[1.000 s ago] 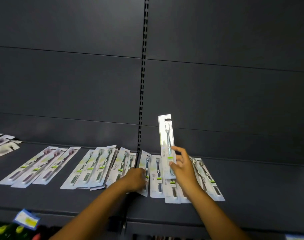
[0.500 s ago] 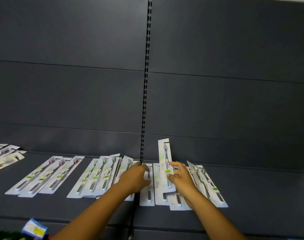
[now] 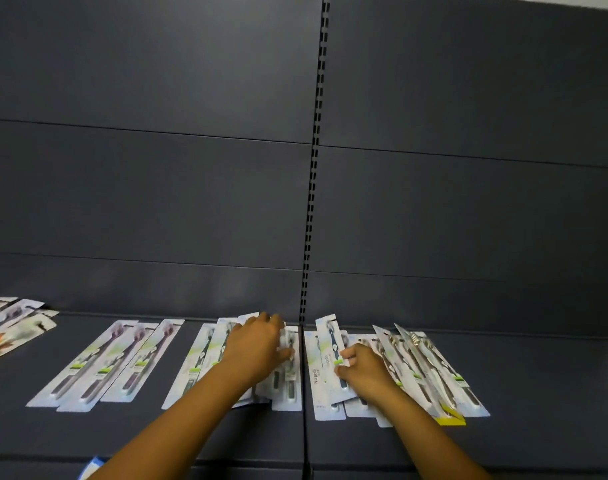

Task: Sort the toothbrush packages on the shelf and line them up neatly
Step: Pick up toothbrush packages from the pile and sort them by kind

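While both arms reach over the dark shelf (image 3: 537, 393), left hand (image 3: 257, 348) lies palm down, fingers fairly straight and spread, pressing on the overlapped packages (image 3: 288, 375) under it, just left of the shelf seam (image 3: 304, 427). No curl round anything visible. Right hand (image 3: 361, 368) sits just right of the seam; thumb and fingers pinch the dark-brush package (image 3: 332, 344), which lies tilted on top of the flat white package (image 3: 318, 375) beside it, top end pointing away toward the back panel (image 3: 468, 220). Fingertips partly hidden behind the card, so exact grip depth unclear.

Under and right of the right hand: a fanned pile of packages (image 3: 430, 372), overlapping, angled, one with a yellow bottom edge (image 3: 451, 415). Left of the left hand: a pair of dark-brush packages (image 3: 198, 365) partly under the forearm, overlapped. Further left: three purple-brush packages (image 3: 112, 365) side by side, touching, slanted alike. Far left of that, well apart: a loose cluster of packages (image 3: 15, 327) cut by the frame edge, one with an orange print.

Slotted upright (image 3: 313, 168) runs up the back panel above the gap between the hands. Price label corner (image 3: 93, 467) at the shelf front below the left forearm, blurred.
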Demonstrator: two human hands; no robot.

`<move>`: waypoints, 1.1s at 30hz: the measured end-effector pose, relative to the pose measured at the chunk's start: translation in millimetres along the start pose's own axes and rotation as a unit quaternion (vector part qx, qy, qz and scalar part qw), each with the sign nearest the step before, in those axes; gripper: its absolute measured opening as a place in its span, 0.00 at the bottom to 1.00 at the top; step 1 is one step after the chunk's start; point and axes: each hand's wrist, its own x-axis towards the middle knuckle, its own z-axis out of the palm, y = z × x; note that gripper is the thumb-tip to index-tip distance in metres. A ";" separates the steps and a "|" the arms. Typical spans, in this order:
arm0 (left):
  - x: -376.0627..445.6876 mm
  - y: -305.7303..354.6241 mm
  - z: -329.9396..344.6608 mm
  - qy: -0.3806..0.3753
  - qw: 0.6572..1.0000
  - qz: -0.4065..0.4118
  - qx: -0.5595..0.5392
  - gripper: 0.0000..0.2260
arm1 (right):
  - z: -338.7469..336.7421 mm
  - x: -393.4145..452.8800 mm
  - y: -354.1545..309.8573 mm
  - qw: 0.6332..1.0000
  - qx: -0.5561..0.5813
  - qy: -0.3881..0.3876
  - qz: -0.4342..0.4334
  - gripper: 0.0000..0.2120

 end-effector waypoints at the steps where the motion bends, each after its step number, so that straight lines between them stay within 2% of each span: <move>1: -1.0 -4.3 0.7 0.000 1.000 0.003 -0.005 0.24 | 3.2 1.3 -1.3 0.999 -0.031 0.009 -0.006 0.14; 5: -6.5 -17.0 2.2 0.013 1.000 0.012 -0.024 0.23 | 19.1 0.7 -6.0 0.982 -0.185 0.042 -0.021 0.09; 11: -29.3 -42.2 -9.7 0.010 0.999 -0.003 -0.038 0.22 | 27.0 -11.1 -17.9 0.951 -0.304 0.059 -0.026 0.14; 15: -53.7 -69.5 -25.0 0.016 0.999 -0.034 -0.038 0.21 | 28.0 -16.9 -34.6 0.946 -0.307 0.035 -0.100 0.23; 19: -88.0 -97.7 -42.3 -0.001 0.996 -0.083 -0.015 0.22 | 45.7 -30.1 -71.8 0.935 -0.288 -0.071 -0.193 0.24; 21: -108.5 -114.0 -50.5 -0.019 0.993 -0.116 -0.007 0.23 | 59.1 -39.7 -93.7 0.922 -0.296 -0.100 -0.228 0.25; 25: -152.7 -151.1 -67.9 -0.044 0.985 -0.166 0.000 0.23 | 94.2 -59.1 -140.2 0.897 -0.313 -0.129 -0.284 0.28; 33: -246.0 -245.8 -105.1 -0.042 0.966 -0.255 0.008 0.23 | 186.2 -107.4 -232.2 0.848 -0.320 -0.178 -0.383 0.33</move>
